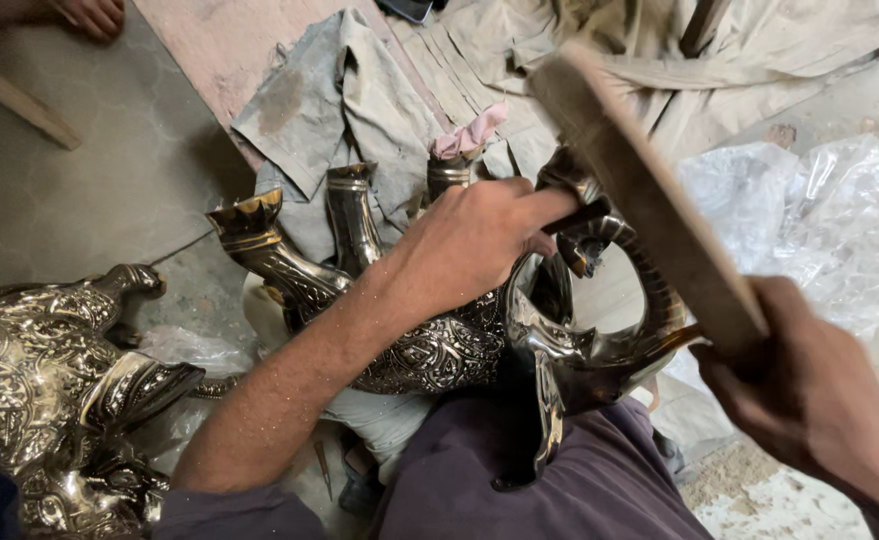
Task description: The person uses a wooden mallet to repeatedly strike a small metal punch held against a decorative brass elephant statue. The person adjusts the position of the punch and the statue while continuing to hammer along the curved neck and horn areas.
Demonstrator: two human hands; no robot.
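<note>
- The left hand (480, 240) reaches across an upturned metal elephant (440, 345) that rests on the person's lap, legs pointing up; its fingers are closed around a thin dark tool (585, 215) pressed near the curled trunk (650, 290)
- The right hand (810, 400) sits at the lower right, fingers wrapped tight round the end of a flat wooden bat (640, 185); the bat slants up and left, above the trunk and the tool
- A pink rag (470, 130) is stuffed in the top of one leg
- A second engraved metal elephant (50, 390) lies on the floor at the left, apart from both hands
- A grey cloth (340, 100) spreads behind the legs; crumpled clear plastic (820, 220) lies at the right
- Another person's hand (90, 15) shows at the top left corner
</note>
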